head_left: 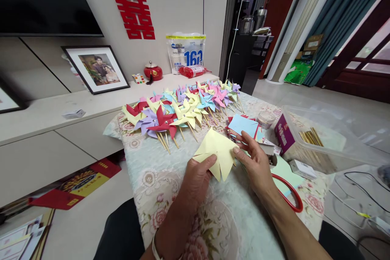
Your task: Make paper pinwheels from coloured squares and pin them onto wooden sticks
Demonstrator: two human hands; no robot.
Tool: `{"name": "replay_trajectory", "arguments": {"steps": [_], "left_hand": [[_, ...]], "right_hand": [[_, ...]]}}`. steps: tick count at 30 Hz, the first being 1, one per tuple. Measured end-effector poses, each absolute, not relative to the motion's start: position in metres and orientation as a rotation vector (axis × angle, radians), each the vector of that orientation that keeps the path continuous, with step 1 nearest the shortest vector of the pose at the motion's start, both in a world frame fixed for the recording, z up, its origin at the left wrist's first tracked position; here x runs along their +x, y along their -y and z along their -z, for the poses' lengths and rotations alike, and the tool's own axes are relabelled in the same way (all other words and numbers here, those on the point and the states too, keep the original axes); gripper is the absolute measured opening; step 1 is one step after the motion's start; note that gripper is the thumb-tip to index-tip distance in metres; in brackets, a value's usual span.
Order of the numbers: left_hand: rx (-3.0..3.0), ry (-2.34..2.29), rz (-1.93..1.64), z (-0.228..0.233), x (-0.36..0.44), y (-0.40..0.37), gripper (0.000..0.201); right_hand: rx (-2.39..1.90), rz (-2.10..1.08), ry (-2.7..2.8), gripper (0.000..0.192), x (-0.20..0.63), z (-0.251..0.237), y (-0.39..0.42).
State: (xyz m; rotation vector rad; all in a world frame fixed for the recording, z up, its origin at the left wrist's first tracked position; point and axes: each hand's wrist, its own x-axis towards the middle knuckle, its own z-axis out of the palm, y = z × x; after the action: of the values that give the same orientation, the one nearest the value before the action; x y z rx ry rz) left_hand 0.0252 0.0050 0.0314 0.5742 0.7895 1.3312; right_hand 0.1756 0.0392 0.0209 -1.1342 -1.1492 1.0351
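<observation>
A pale yellow paper square, slit in from its corners and with a small dot at its middle, is held above the table. My left hand grips it from below, the thumb pressed near the centre. At the sheet's right edge, my right hand pinches it between thumb and fingers. Beyond the sheet lie many finished paper pinwheels on wooden sticks, in red, purple, yellow, blue and pink. A stack of cut paper squares, blue on top, lies just past my right hand.
Red-handled scissors lie partly under my right forearm. A clear plastic box holds wooden sticks. Nearby are a small round tub and a small white box. A low cabinet borders the table's far left.
</observation>
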Motion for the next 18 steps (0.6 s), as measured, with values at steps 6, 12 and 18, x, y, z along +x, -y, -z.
{"name": "replay_trajectory", "arguments": {"steps": [6, 12, 18], "left_hand": [[0.590, -0.836, -1.321, -0.030, 0.026, -0.005, 0.041], [0.591, -0.854, -1.414, -0.021, 0.028, -0.006, 0.049], [0.573, -0.919, -1.458, -0.021, 0.028, -0.007, 0.045]], "right_hand": [[-1.081, -1.189, 1.071, 0.084, 0.172, -0.021, -0.039], [-1.020, -1.183, 1.147, 0.082, 0.168, -0.024, -0.035], [-1.090, -1.005, 1.322, 0.070, 0.171, -0.024, -0.033]]}}
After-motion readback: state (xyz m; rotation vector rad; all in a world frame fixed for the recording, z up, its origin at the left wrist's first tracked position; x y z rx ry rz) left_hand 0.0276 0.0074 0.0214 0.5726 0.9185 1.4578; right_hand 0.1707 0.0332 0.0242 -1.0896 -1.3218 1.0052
